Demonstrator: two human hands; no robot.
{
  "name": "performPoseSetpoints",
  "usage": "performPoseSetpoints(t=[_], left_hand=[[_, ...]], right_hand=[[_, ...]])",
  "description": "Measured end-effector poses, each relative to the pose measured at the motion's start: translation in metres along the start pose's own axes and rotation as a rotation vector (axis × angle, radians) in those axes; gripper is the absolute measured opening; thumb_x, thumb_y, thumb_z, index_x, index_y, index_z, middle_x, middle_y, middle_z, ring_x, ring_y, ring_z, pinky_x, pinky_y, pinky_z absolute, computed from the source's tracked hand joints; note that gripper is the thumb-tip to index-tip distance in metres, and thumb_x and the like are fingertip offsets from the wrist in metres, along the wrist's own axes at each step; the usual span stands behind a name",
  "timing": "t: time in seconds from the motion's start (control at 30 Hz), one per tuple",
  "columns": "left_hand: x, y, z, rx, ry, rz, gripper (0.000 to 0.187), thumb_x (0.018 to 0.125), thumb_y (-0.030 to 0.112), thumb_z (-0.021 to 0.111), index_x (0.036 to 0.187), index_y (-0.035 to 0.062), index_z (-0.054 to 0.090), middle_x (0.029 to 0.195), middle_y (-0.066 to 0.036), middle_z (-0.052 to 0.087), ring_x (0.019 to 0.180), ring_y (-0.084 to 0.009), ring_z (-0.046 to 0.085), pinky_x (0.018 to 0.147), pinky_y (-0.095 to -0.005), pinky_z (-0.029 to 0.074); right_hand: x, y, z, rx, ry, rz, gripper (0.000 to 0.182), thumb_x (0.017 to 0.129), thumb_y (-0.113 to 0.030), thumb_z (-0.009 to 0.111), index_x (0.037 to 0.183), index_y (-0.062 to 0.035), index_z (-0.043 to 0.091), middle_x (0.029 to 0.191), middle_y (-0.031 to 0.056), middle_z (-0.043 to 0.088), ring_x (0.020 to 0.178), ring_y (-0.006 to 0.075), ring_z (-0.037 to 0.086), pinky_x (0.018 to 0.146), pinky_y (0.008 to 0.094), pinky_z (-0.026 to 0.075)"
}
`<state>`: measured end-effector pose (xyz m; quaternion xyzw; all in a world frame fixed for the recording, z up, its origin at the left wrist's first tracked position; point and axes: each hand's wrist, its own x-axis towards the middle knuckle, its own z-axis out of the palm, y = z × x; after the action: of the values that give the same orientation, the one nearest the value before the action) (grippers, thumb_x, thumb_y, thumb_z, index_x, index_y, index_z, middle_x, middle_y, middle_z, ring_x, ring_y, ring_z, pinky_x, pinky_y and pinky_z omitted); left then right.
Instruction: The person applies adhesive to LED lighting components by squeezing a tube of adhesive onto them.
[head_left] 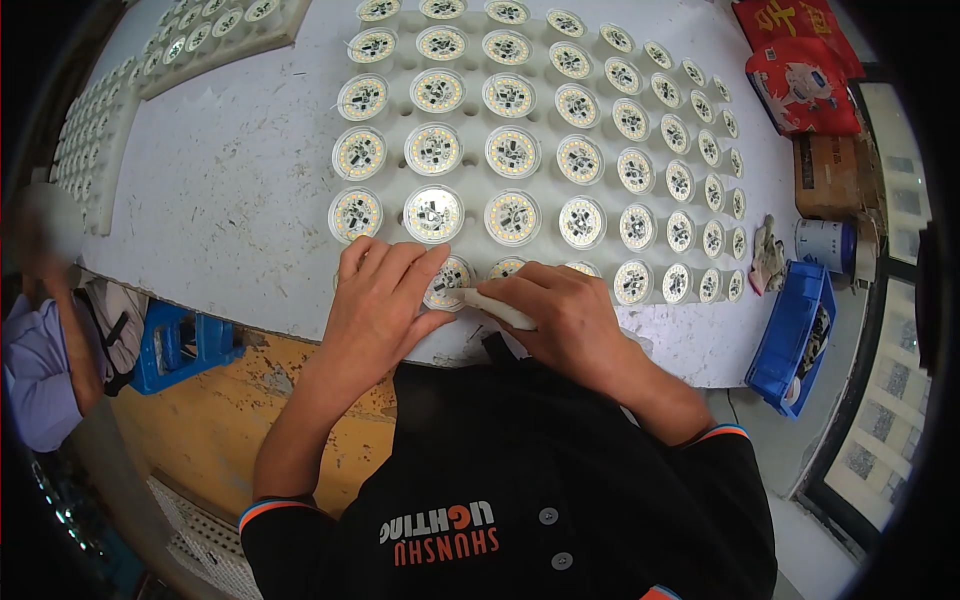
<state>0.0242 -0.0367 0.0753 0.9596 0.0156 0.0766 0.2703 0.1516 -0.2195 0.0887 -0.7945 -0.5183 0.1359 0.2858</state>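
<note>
Rows of LED bulbs with exposed round boards stand upright in a white holder tray [470, 185]. My left hand [380, 300] curls around one LED bulb [449, 284] in the row nearest me, thumb and forefinger at its rim. My right hand [560, 315] grips a white, long tool [508, 309], whose narrow tip reaches the board of that same bulb. The tool's exact kind cannot be made out, and my fingers cover part of it. The neighbouring bulbs in the front row are partly hidden by my right hand.
More bulb trays [215, 50] lie at the far left of the white table [230, 170]. Another person [45, 350] is at the left, near a blue stool [185, 345]. Along the right are a blue crate [790, 340], a tub [826, 243], gloves [767, 258] and red bags [800, 85].
</note>
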Motion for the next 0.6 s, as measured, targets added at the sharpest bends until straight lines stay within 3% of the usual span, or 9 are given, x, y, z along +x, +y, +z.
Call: performPoseSetpoints(t=[0.4, 0.53, 0.6], left_hand=[[-0.001, 0.001, 0.001, 0.000, 0.018, -0.003, 0.069, 0.061, 0.018, 0.083, 0.123, 0.0046, 0.057, 0.106, -0.008, 0.056, 0.095, -0.0263, 0.053, 0.096, -0.0424, 0.035], [0.002, 0.003, -0.012, 0.012, 0.002, 0.013, 0.060, 0.067, 0.020, 0.081, 0.120, 0.0061, 0.057, 0.105, -0.007, 0.055, 0.098, -0.0261, 0.053, 0.096, -0.0436, 0.035], [0.004, 0.001, -0.019, -0.011, 0.090, -0.020, 0.055, 0.065, 0.016, 0.081, 0.115, 0.0067, 0.061, 0.103, -0.008, 0.057, 0.097, -0.0265, 0.053, 0.094, -0.0420, 0.036]], right_hand=[[0.000, 0.001, -0.002, 0.029, -0.043, -0.006, 0.025, 0.071, -0.014, 0.075, 0.095, -0.0130, 0.067, 0.077, 0.0067, 0.063, 0.070, 0.0298, 0.065, 0.059, 0.0408, 0.052], [0.003, 0.001, -0.007, 0.191, -0.026, 0.056, 0.024, 0.076, -0.010, 0.073, 0.100, -0.0104, 0.068, 0.085, 0.0089, 0.067, 0.076, 0.0291, 0.067, 0.065, 0.0389, 0.053], [0.003, 0.005, -0.008, 0.314, 0.044, 0.052, 0.025, 0.079, -0.005, 0.072, 0.104, -0.0075, 0.070, 0.091, 0.0097, 0.069, 0.079, 0.0276, 0.068, 0.068, 0.0356, 0.054]])
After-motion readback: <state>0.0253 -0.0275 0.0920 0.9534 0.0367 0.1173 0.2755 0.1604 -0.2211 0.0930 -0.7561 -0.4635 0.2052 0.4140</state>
